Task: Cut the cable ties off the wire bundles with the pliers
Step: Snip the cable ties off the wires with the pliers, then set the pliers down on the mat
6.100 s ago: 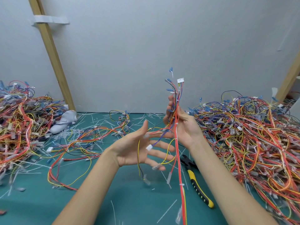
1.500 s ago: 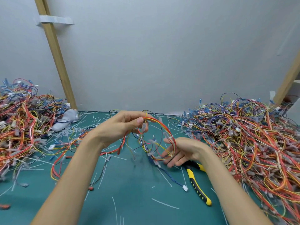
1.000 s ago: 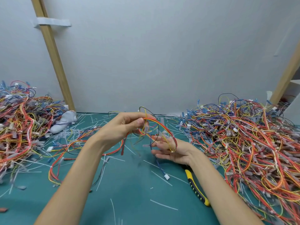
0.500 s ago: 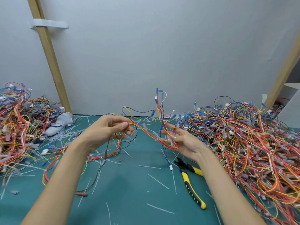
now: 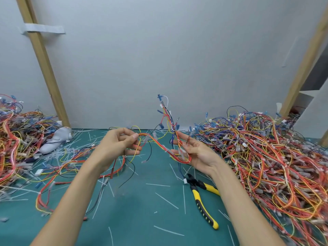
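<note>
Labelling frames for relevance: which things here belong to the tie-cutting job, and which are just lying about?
In the job: wire bundle, pinched by the left hand, draped across the right hand; pliers, unheld on the mat; left wire pile; right wire pile.
Lying about: white cloth lump; cut tie scraps; wooden post; tape strip.

Teal table mat (image 5: 142, 222) lies open between a tangled multicoloured left wire heap (image 5: 16, 148) and right wire heap (image 5: 276, 166); yellow-handled black pliers (image 5: 202, 206) lie centre-right.
</note>
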